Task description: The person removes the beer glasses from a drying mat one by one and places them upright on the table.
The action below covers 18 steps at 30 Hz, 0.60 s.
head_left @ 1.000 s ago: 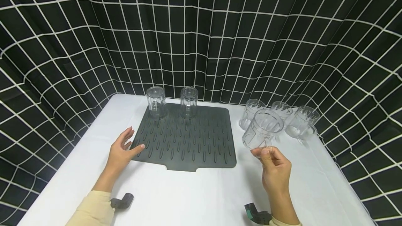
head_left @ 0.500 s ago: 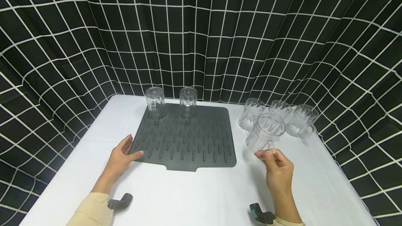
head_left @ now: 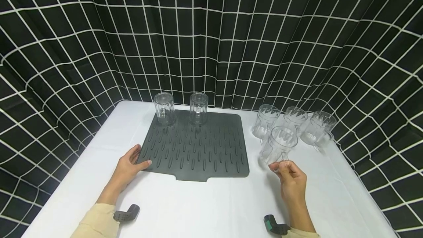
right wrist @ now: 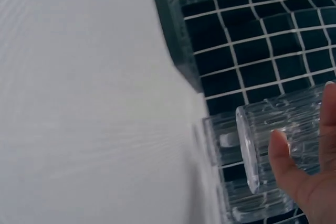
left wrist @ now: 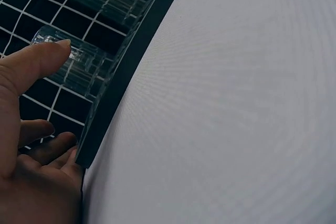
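My right hand [head_left: 292, 183] pinches the handle of a clear glass mug [head_left: 279, 144] between thumb and fingers. Its rim faces up and it tilts a little; in the right wrist view the mug's base [right wrist: 249, 150] hangs just above the table. At the front left corner of a dark grey ribbed drying mat [head_left: 195, 150], my left hand [head_left: 127, 166] has its fingers spread and holds nothing. The left thumb [left wrist: 44, 61] lies over the mat's corner in the head view; whether the fingers touch the edge I cannot tell. Two upside-down mugs, a left one [head_left: 164, 109] and a right one [head_left: 198, 109], stand at the mat's back.
Behind the held mug, three more glass mugs stand rim up on the white table [head_left: 231, 208]: one [head_left: 264, 120] at left, one [head_left: 295, 116] in the middle, one [head_left: 318, 127] at right. A black curtain [head_left: 211, 39] with a white grid encloses the table's back and sides.
My right hand has lowered the mug slightly towards me, and it now stands more upright. My left hand has sunk a little beside the mat's corner. The other mugs have stayed put.
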Motion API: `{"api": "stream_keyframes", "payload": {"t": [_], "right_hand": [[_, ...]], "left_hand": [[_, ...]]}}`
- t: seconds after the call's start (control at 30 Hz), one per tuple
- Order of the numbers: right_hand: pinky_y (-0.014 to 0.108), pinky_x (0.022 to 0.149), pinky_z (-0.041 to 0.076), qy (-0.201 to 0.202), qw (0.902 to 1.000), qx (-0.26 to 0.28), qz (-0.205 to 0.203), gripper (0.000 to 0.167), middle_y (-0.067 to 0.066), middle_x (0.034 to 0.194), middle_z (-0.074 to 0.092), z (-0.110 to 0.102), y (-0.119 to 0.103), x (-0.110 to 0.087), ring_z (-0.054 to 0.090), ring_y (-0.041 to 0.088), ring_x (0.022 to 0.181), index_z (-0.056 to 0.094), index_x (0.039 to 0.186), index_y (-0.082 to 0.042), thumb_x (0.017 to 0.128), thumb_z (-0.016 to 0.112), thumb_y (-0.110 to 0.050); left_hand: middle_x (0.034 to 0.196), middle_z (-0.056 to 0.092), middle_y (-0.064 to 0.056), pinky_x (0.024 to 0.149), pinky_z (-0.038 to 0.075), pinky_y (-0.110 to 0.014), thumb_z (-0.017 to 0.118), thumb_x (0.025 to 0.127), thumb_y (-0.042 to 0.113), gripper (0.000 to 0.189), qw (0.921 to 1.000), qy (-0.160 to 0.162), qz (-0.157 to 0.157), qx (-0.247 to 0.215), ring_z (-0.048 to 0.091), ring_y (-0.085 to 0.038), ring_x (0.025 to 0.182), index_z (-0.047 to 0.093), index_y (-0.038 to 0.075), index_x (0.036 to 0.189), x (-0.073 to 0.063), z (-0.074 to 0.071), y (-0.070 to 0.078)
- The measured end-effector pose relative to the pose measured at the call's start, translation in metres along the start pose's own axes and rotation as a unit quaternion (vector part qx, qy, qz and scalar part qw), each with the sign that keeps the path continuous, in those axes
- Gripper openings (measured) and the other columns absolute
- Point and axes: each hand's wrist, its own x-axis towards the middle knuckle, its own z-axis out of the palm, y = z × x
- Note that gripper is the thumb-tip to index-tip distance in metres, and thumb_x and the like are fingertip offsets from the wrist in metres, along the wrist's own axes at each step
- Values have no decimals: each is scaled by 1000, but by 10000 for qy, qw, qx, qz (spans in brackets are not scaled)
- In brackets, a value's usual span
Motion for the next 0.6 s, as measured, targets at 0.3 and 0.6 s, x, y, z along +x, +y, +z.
{"api": "stream_keyframes", "payload": {"t": [0.3,0.6], "right_hand": [[31,79,56,-135,9998,154,8,26,19,82,68,-8,12,-1,67,24,82,38,83,29,99,43,9],[30,77,57,-11,9999,40,104,28,20,81,68,-10,18,-5,67,24,81,38,83,30,99,44,8]], "left_hand": [[154,24,-24,111,27,-40,76,83,36,98,10000,51,-20,18,25,-36,140,18,-2,152,0,0,1],[153,25,-24,110,29,-38,77,83,37,98,10000,35,-48,8,27,-35,139,19,-3,151,-1,1,1]]}}
